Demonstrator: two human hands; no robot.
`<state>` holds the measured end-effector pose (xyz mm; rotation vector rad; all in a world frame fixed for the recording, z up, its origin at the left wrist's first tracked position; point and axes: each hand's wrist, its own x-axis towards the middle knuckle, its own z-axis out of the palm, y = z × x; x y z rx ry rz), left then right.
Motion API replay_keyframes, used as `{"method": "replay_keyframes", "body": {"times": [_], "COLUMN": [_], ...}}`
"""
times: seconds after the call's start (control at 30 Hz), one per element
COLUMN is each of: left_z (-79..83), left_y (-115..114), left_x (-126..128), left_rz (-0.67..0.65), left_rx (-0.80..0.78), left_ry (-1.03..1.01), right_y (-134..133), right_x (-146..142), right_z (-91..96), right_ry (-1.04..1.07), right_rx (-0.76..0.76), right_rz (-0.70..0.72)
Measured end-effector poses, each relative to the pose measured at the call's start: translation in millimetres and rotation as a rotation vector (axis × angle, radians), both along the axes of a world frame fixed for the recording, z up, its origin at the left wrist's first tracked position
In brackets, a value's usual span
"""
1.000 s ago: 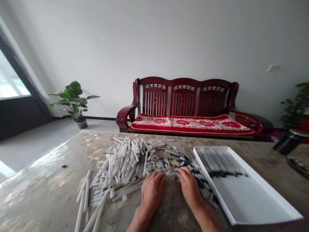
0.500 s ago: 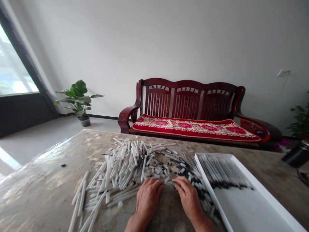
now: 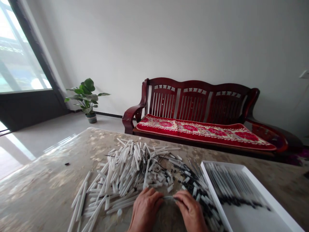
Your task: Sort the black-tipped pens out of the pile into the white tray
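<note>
Between my fingertips, low in the middle of the view, lies a slim translucent pen point(image 3: 168, 197). My left hand point(image 3: 146, 207) pinches its left end, and my right hand point(image 3: 189, 207) grips its right end; the fingers cover much of it. Beyond and left of my left hand is a heap of whitish pen barrels point(image 3: 120, 169). Short pieces with black and clear ends point(image 3: 193, 183) are spread beside my right hand. Further right, a white tray point(image 3: 215, 198) holds a row of clear pens point(image 3: 233, 180) with black ends.
The pieces lie on a brown patterned table point(image 3: 48, 193). A small dark bit point(image 3: 67, 164) is at the left and a whitish round piece point(image 3: 119, 212) near the barrels. Behind stand a red wooden bench point(image 3: 190, 106) and a potted plant point(image 3: 88, 93).
My view has turned a little, so the tray and bench appear further right. Both hands sit lower in the picture, still pinching the pen between them.
</note>
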<state>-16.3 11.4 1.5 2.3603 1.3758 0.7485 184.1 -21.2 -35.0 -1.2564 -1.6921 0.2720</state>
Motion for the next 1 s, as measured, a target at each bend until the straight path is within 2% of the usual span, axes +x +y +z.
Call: {"method": "replay_keyframes", "body": {"times": [0.27, 0.6, 1.0], "left_z": [-10.1, -0.3, -5.7], "left_y": [5, 3, 7], "left_x": [-2, 2, 2], "left_rz": [-0.037, -0.021, -0.033], "left_rx": [0.017, -0.05, -0.008], "left_ry": [-0.007, 0.027, -0.027], "right_y": [3, 2, 8], "right_x": [5, 1, 3], "right_z": [-7.2, 0.9, 5.0], "right_ry": [0.008, 0.137, 0.238], "right_rx": [-0.023, -0.077, -0.155], "right_rz": [-0.025, -0.037, -0.053]}}
